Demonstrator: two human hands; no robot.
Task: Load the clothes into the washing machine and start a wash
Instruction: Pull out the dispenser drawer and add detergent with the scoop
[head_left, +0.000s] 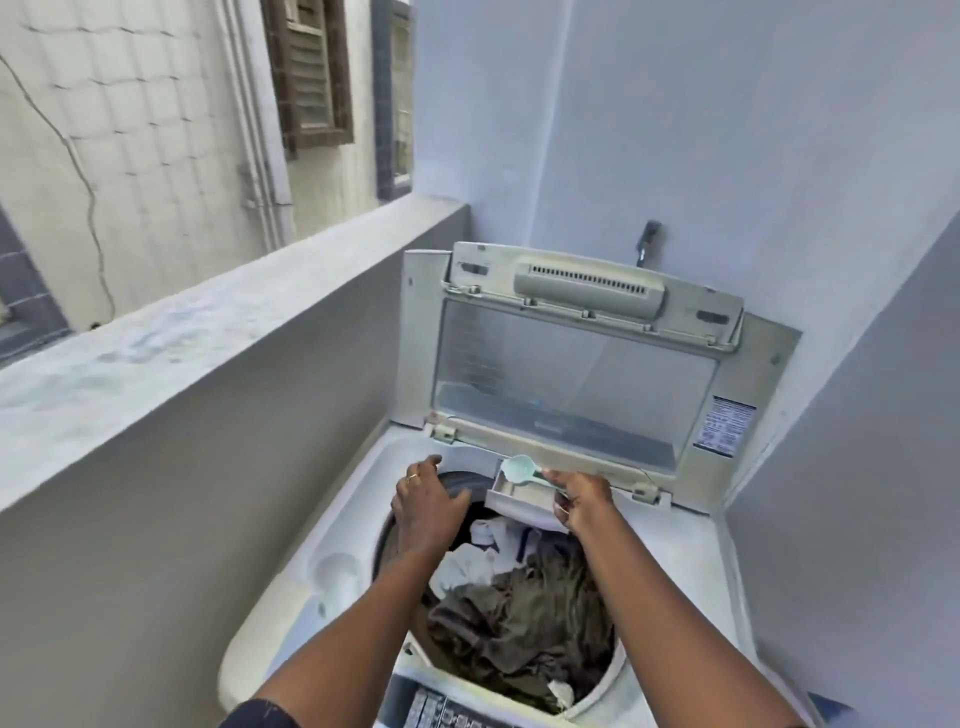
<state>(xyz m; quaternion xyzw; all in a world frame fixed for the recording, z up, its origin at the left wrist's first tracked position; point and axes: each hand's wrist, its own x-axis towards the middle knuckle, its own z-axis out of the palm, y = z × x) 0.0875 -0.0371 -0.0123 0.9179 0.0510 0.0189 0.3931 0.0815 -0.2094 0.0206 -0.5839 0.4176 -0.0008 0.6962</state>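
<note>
Right hand (582, 499) pinches the handle of the pale green scoop (521, 468), its bowl over the pulled-out detergent drawer (517, 499) at twelve o'clock on the tub rim. Left hand (428, 501), fingers loosely spread and holding nothing, rests at ten o'clock on that rim. Clothes (519, 618) already fill the drum of the washing machine (332, 571). I'd tip the scoop slowly, low inside the drawer, so no powder spills onto the laundry

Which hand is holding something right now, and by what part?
The right hand holds the pale green scoop by its handle; the left hand holds nothing.
</note>
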